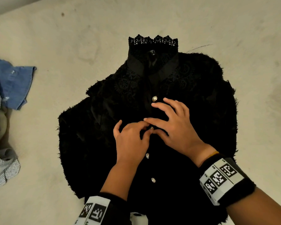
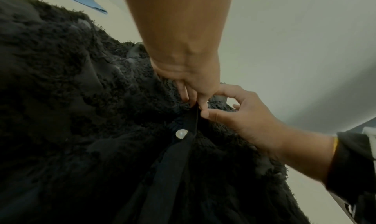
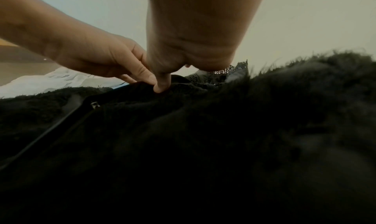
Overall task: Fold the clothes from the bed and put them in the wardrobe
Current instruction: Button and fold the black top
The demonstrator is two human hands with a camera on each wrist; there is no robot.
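Both hands meet at one pearly button [image 1: 151, 127] on the placket [image 2: 188, 127] of the black top [image 1: 91, 143]. The left hand [image 1: 130, 140] pinches the placket edge just beside that button, finger and thumb curled tight on the cloth. The right hand [image 1: 173, 125] comes in from the other side: its thumb and forefinger close narrowly on the same spot, the other fingers spread loosely over the fur. Whether the button is through its hole cannot be told.

The placket is the long axis. It runs from the grip away toward the lace collar [image 1: 153, 42] and back toward the person, with more buttons along it on either side of the grip. Both hands are equally near; the next fastening most likely lies along this line.

The top is shaggy, deep-pile fur, soft and thick, with a smooth flat woven placket, stiff scalloped lace at the neck and hard rounded glossy buttons. It lies flat, front up, on the pale bed [image 1: 217, 21]. Left of the top, well apart, lies a heap of clothes [image 1: 5, 111], blue denim and a grey print.
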